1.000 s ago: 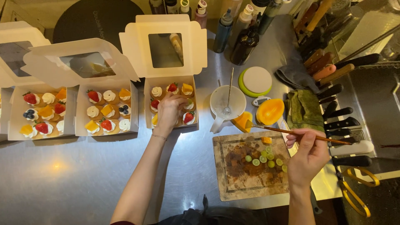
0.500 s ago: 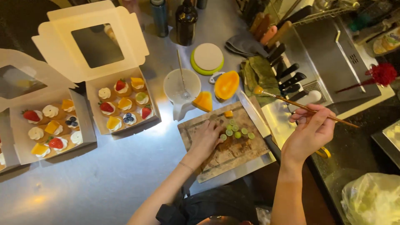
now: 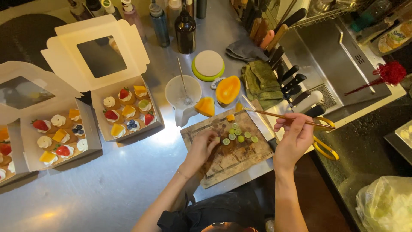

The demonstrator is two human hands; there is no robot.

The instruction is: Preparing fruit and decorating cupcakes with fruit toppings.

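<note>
Left hand fingertips hidden – over cutting board; grasp unclear.

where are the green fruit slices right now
In the head view, the green fruit slices lie on the wooden cutting board, near its upper middle, just right of the left hand and below the cut orange fruit.

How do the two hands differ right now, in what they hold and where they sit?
The left hand rests on the wooden cutting board, fingers at the green fruit slices; the right hand hangs past the board's right edge. The left holds no tool; the right pinches long chopsticks. Both are bare.
</note>
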